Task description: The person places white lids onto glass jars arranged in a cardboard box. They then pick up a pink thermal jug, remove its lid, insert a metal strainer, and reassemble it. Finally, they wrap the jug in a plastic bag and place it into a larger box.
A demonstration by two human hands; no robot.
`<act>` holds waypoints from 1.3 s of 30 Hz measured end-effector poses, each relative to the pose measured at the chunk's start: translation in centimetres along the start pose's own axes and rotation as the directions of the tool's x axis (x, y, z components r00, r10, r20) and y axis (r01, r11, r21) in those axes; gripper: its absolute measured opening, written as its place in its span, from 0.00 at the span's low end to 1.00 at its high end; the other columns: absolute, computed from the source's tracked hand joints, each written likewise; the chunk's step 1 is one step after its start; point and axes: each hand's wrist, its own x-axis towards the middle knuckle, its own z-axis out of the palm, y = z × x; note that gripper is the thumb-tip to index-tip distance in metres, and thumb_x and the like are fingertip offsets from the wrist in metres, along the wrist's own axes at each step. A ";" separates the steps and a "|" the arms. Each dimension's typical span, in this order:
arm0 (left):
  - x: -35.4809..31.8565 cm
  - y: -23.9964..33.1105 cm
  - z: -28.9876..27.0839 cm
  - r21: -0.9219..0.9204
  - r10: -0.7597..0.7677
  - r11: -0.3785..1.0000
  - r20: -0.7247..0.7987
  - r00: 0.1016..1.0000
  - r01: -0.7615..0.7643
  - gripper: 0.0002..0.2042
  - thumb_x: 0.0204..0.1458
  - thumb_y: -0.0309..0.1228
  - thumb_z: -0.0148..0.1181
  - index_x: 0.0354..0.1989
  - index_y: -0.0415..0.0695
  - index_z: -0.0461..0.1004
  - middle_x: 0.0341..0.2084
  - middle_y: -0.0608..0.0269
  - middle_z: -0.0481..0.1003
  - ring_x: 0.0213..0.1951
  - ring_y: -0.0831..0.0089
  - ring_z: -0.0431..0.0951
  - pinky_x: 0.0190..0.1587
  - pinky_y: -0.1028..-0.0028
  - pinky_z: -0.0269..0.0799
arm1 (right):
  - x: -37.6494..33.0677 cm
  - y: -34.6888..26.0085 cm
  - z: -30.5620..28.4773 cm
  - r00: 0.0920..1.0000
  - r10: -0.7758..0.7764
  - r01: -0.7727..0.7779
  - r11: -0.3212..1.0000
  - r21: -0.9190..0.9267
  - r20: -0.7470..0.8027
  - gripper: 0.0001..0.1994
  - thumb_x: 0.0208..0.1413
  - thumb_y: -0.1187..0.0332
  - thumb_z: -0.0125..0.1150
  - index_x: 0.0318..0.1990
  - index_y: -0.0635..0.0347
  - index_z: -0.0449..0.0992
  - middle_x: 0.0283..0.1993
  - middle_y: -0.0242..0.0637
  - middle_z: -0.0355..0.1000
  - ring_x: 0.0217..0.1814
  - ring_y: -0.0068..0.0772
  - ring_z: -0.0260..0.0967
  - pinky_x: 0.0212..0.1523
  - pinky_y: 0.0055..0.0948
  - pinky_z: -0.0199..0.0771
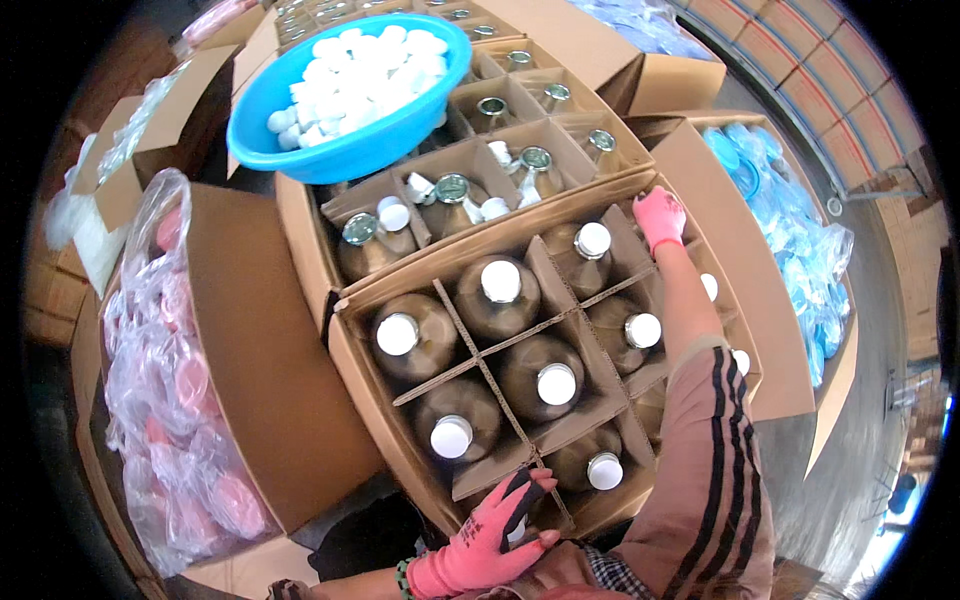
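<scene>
A cardboard box point(590, 520) with cardboard dividers holds several large round glass bottles with white caps, such as this bottle point(540, 365). My right hand point(660, 217), in a pink glove, reaches into its far right corner. Those fingers are curled down, hiding what they grip. At the near edge is my left hand point(480, 550), in a pink glove with black fingertips. Its thumb and fingers are apart, with a capped bottle partly showing between them. In the adjoining box point(300, 235) beyond stand uncapped bottles, with loose white caps lying among them.
A blue basin point(345, 160) heaped with white caps point(370, 80) rests on the far box. Pink wrapped items point(185, 400) fill an open box on the left; blue wrapped items point(790, 250) fill one on the right. Stacked cartons point(830, 90) stand at far right.
</scene>
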 end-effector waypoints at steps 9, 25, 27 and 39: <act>-3.1 0.2 2.1 0.146 0.223 0.970 -0.207 0.953 -0.195 0.19 0.46 0.33 0.53 0.47 0.40 0.61 0.43 0.51 0.65 0.47 0.58 0.64 0.50 0.69 0.58 | -13.2 -4.7 -9.8 0.985 -0.143 0.174 0.733 0.657 -0.101 0.22 0.48 0.57 0.54 0.44 0.66 0.66 0.43 0.47 0.65 0.51 0.40 0.60 0.49 0.31 0.59; -5.5 -1.8 2.7 0.597 0.592 0.728 -0.300 0.748 -0.337 0.13 0.41 0.30 0.56 0.34 0.37 0.69 0.31 0.49 0.69 0.35 0.54 0.70 0.37 0.64 0.67 | -47.2 -2.5 -41.2 0.460 -0.740 0.880 0.309 0.360 -0.490 0.12 0.43 0.70 0.54 0.38 0.61 0.69 0.40 0.41 0.66 0.47 0.35 0.63 0.47 0.29 0.62; -8.7 -1.3 2.9 0.693 0.688 0.650 -0.364 0.628 -0.311 0.14 0.39 0.30 0.58 0.35 0.37 0.69 0.32 0.49 0.70 0.35 0.54 0.70 0.38 0.65 0.67 | -50.6 4.0 -41.4 0.616 -0.558 0.786 0.487 0.381 -0.556 0.13 0.44 0.69 0.53 0.40 0.60 0.68 0.41 0.41 0.66 0.47 0.35 0.63 0.47 0.29 0.62; -29.7 -4.2 -12.7 0.730 0.259 0.221 -0.683 0.683 0.647 0.28 0.33 0.47 0.61 0.40 0.39 0.67 0.39 0.50 0.67 0.41 0.54 0.68 0.43 0.63 0.63 | -56.8 2.4 -27.8 0.778 -0.626 0.356 0.383 0.852 -0.044 0.14 0.46 0.66 0.57 0.39 0.62 0.69 0.39 0.41 0.67 0.43 0.37 0.64 0.47 0.30 0.62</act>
